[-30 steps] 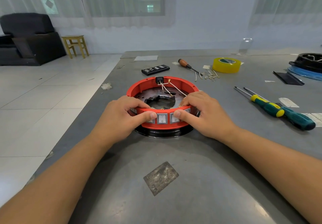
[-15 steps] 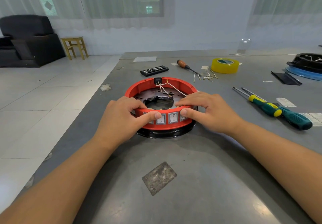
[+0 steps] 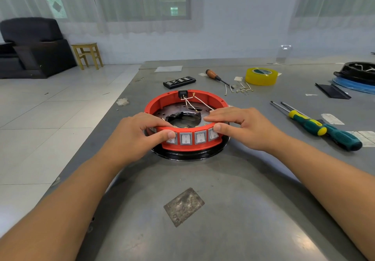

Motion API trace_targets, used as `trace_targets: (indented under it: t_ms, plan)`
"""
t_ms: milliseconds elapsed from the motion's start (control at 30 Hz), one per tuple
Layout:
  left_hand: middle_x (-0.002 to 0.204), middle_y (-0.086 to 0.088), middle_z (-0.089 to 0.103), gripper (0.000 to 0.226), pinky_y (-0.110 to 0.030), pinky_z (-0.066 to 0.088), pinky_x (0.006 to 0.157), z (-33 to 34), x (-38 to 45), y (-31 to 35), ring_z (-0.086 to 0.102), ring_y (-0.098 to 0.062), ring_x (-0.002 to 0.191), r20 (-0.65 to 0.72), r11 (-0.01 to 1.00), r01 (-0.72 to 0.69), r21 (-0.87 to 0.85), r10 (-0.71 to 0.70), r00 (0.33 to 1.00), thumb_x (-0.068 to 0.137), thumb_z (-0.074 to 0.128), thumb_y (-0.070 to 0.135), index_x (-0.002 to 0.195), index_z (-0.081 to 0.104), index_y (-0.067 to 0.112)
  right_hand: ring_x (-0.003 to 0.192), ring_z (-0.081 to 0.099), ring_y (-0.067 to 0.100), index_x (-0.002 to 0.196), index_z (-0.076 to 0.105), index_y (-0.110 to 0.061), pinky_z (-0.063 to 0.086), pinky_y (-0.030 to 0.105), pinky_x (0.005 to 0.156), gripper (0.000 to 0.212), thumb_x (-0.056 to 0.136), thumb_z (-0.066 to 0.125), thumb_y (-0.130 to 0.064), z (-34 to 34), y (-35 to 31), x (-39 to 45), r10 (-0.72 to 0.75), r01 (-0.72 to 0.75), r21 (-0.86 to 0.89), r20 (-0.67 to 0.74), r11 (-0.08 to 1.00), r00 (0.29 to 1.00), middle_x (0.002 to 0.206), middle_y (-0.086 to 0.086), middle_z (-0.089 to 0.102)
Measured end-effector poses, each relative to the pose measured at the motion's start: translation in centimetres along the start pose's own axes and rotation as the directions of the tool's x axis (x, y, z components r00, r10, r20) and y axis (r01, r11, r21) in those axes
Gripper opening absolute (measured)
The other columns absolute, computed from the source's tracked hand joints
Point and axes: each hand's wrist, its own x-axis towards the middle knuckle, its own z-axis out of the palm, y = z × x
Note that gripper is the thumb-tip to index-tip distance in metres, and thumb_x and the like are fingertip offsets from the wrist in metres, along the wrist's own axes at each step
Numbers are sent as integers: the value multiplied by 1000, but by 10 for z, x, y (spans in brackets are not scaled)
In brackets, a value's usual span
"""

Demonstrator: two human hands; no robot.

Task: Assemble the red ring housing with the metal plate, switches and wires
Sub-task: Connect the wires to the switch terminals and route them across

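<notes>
Grey metal tabletop (image 3: pixel 233 210) is filling most of the head view, with a tiled floor, a black armchair (image 3: pixel 30 45) and a small wooden stool (image 3: pixel 87 54) sitting off to the left under curtained windows.

Near the middle of the table, the red ring housing (image 3: pixel 186 118) is sitting on a black base disc (image 3: pixel 188 154), with the metal plate (image 3: pixel 176 110) lying inside it and thin wires (image 3: pixel 192 103) running from a black connector (image 3: pixel 182 93) on the far wall. A row of rocker switches (image 3: pixel 192 138) is facing the person along the near wall.

The left hand (image 3: pixel 134 137) is gripping the near-left rim, fingers curled over the top edge and the thumb pressing on the leftmost switch. The right hand (image 3: pixel 241 126) is gripping the near-right rim, fingers lying fairly flat over the top and the thumb touching the rightmost switch.

To my eye, the risks are these: uneven thumb pressure could be pushing a switch crooked or back out of its slot, the ring could be sliding on the disc, and fingers reaching over the rim could be snagging the loose wires.

Two screwdrivers (image 3: pixel 324 129) are lying to the right, with yellow tape (image 3: pixel 261 76) farther back.
</notes>
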Motion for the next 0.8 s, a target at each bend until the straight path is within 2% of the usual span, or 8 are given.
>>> trace_targets:
  t_ms: [100,167,233,333,500,667,733,800]
  plan:
    - [99,24,71,41,-24,48,87,6,0,1,58,6,106,-8,999,19,50,-19,1000,74,65,80,93,75,46,118,48,-23,121,73,-34,36,0,95,41,88,65,-58,5,-4,0,10,-11,-8,-24,1000,1000,117,-40,58]
    - [91,18,70,55,-31,45,87,13,1,6,58,2,99,-53,995,28,97,-23,998,68,57,85,85,73,35,113,56,-10,101,72,-44,45,11,92,34,82,64,-71,14,-10,1,23,-29,-64,-96,998,995,106,-33,66]
    - [83,15,68,60,-40,46,88,18,2,9,57,-3,91,-95,990,31,140,-18,995,69,56,86,77,69,29,103,58,-2,86,68,-41,50,24,86,47,75,54,-85,24,-14,3,57,-78,-124,-159,989,986,96,-23,68]
    - [78,14,66,61,-45,48,88,21,3,10,57,-5,87,-123,986,24,166,-3,992,71,55,86,74,68,27,99,57,-4,85,68,-36,52,26,80,64,71,46,-95,31,-15,7,71,-105,-155,-211,982,975,92,-22,67]
    - [78,17,65,60,-45,49,86,22,2,8,57,-4,85,-150,989,12,146,10,989,70,55,86,77,70,28,104,57,-1,87,67,-36,53,28,84,54,76,51,-86,32,-16,5,54,-87,-149,-216,985,975,99,-23,68]
    - [93,26,61,52,-33,35,91,26,-2,0,55,-3,94,-141,982,-41,184,68,988,76,53,85,94,63,37,101,55,-10,109,62,-44,41,10,78,44,90,38,-75,21,-20,10,80,-100,-74,-234,992,969,103,-31,62]
    - [96,28,59,49,-30,32,91,27,-3,-2,54,0,96,-151,983,-51,178,78,985,78,54,84,99,60,40,102,54,-5,110,67,-36,42,18,86,32,100,42,-53,13,-19,24,76,-128,-144,-319,981,945,105,-22,66]
    - [100,31,59,45,-30,32,92,28,-3,-3,55,0,97,-159,981,-67,182,96,983,80,54,83,102,59,44,127,49,10,122,69,-28,38,31,105,31,105,44,-37,5,-18,43,136,-209,-274,-263,939,955,124,-8,68]
